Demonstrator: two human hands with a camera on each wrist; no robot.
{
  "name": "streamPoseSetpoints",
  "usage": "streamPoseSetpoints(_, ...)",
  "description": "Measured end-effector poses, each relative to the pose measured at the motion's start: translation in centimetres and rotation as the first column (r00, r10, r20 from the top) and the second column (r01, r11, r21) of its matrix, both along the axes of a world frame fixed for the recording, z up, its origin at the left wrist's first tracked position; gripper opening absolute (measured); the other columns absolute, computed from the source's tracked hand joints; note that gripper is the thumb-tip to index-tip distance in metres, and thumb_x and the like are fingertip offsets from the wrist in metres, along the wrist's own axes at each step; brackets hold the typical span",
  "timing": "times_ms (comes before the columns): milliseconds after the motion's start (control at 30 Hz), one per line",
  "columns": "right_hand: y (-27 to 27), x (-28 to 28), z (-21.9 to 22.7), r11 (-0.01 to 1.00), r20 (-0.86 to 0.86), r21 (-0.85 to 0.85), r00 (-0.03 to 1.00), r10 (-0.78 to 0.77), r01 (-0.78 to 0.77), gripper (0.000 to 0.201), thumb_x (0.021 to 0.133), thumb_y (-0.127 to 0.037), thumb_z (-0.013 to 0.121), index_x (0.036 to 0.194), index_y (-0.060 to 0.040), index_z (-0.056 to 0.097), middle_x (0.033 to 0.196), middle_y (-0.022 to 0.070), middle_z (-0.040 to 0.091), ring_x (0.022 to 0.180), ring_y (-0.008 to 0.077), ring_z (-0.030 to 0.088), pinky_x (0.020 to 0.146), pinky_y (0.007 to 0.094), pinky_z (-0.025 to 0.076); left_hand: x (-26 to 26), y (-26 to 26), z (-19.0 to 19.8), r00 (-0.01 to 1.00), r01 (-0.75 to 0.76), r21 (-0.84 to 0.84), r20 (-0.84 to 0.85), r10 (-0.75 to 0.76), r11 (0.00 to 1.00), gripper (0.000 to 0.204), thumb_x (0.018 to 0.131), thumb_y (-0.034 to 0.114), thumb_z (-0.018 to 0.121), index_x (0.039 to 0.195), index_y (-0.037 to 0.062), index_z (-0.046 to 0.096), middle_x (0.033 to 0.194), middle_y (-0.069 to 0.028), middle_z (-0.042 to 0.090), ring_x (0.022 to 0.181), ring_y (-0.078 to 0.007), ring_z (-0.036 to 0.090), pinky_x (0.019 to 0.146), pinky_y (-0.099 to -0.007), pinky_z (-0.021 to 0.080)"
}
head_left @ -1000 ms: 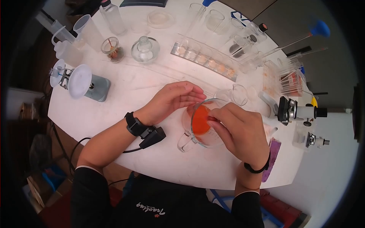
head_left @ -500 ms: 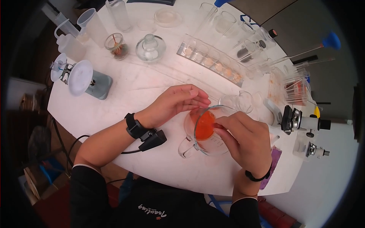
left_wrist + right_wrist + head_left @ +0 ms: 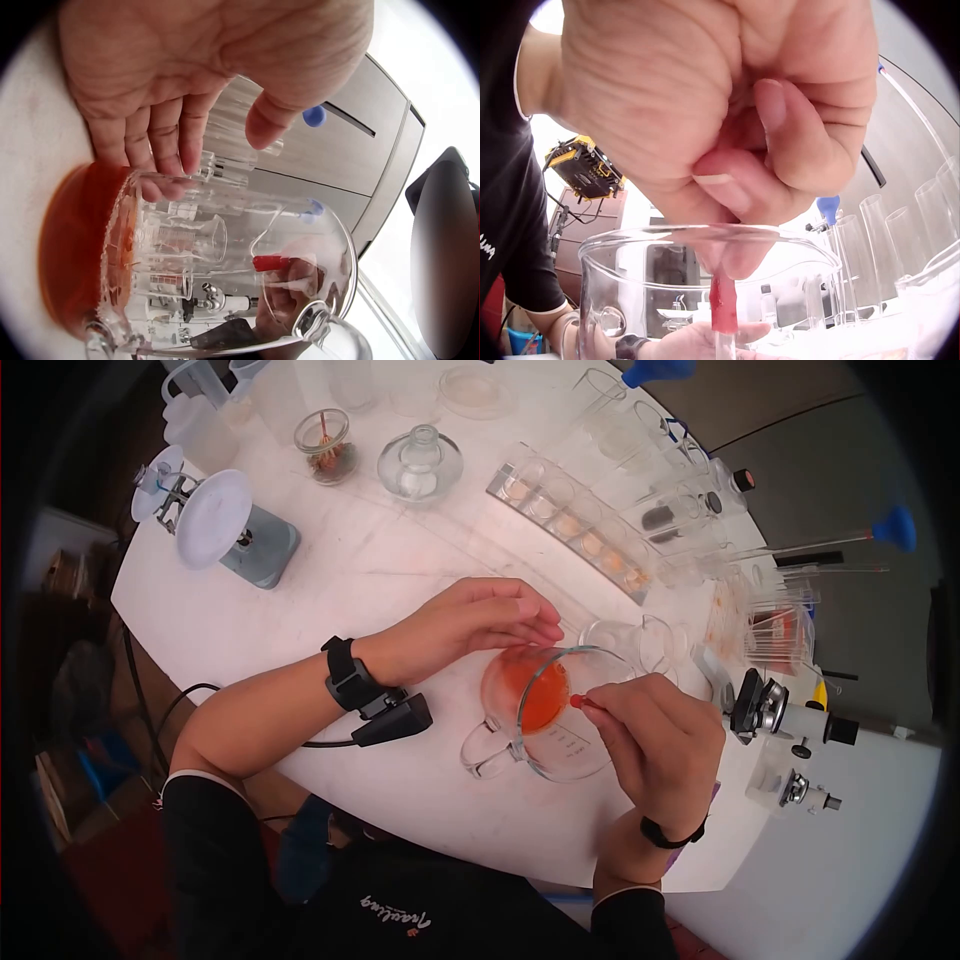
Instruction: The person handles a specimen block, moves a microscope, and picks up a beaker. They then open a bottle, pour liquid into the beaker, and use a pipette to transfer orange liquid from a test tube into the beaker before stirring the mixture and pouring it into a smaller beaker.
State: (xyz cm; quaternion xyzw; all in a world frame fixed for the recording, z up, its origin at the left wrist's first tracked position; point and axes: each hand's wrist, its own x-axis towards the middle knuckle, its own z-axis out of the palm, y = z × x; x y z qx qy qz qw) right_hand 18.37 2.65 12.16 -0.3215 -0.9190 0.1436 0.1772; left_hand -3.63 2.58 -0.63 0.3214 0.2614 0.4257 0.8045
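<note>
A clear glass beaker with a handle stands on the table, orange-red liquid in its lower part; bubbles line the liquid's edge. Over the beaker's mouth, the right hand pinches a red-tipped clear rod, its red end just below the fingertips in the right wrist view. The rod's lower end is hard to make out. With fingers extended, the left hand is beside the beaker's far-left side; its fingertips are at the glass, contact hard to tell.
Behind the beaker lie an empty-looking glass beaker and a clear rack of small cups. A balance, a jar and a glass lamp-like bottle stand at left. A microscope and glass tubes are at right.
The right hand has drawn back slightly from over the beaker, and the red end at its fingertips now shows. The left hand stays beside the glass. The head view has shifted.
</note>
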Motion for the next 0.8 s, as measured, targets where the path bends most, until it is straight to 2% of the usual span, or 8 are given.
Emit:
streamPoseSetpoints(167, 0.1, -0.3, 0.0, 1.0, -0.067, 0.003, 0.998, -0.012, 0.012, 0.014, 0.076, -0.005, 0.075, 0.088, -0.005, 0.068, 0.073, 0.0053, 0.06, 0.056, 0.0219, 0.059, 0.046, 0.0309, 0.043, -0.1, 0.1, 0.1, 1.0, 0.009, 0.005, -0.016, -0.009, 1.0, 0.038, 0.1, 0.033, 0.052, 0.12, 0.0016, 0.06, 0.119, -0.012, 0.064, 0.114, -0.0169, 0.06, 0.104, -0.0307, 0.043)
streamPoseSetpoints(567, 0.0, -0.6, -1.0, 0.996, 0.002, 0.082, 0.999, 0.041, -0.041, 0.011, 0.077, -0.007, 0.071, 0.087, -0.0068, 0.065, 0.075, 0.0025, 0.059, 0.056, 0.018, 0.059, 0.045, 0.0291, 0.044, 0.0, 0.2, 0.2, 1.0, -0.004, -0.009, 0.011, 0.005, 1.0, 0.037, 0.1, 0.031, 0.052, 0.118, 0.0001, 0.06, 0.118, -0.0123, 0.064, 0.112, -0.0167, 0.061, 0.103, -0.0298, 0.044)
streamPoseSetpoints(800, -0.3, -0.6, -1.0, 0.999, 0.057, 0.043, 0.998, 0.002, -0.004, 0.015, 0.078, -0.008, 0.071, 0.092, -0.0079, 0.065, 0.079, 0.0025, 0.06, 0.057, 0.0183, 0.06, 0.046, 0.029, 0.045, -0.1, 0.2, 0.1, 1.0, 0.013, 0.005, -0.009, -0.013, 1.0, 0.039, 0.101, 0.032, 0.049, 0.123, 0.0006, 0.057, 0.124, -0.0133, 0.062, 0.115, -0.0166, 0.059, 0.103, -0.0308, 0.043)
